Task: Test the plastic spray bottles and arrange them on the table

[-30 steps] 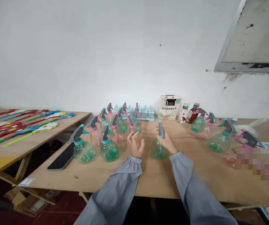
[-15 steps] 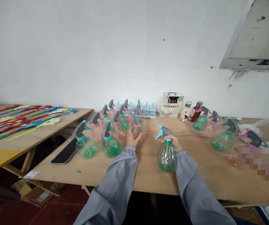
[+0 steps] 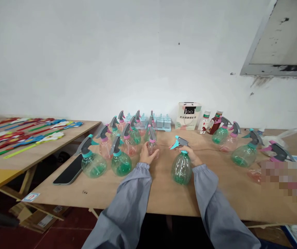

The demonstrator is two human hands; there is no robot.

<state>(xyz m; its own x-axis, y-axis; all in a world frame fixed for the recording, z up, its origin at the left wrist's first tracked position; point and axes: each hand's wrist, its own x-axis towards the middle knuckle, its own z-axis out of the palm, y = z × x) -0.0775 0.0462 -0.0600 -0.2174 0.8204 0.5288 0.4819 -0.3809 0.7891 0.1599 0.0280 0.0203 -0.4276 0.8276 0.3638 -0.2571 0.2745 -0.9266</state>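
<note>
In right hand, green bottle upright, nozzle leftward; left hand around pink bottle

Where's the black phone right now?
In the head view, the phone lies flat near the table's left end, just left of the front-left green spray bottle.

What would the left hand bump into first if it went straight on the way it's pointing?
The left hand is around a pink spray bottle. Past that, it would probably bump the green spray bottle behind, but the gap is hard to judge.
</note>
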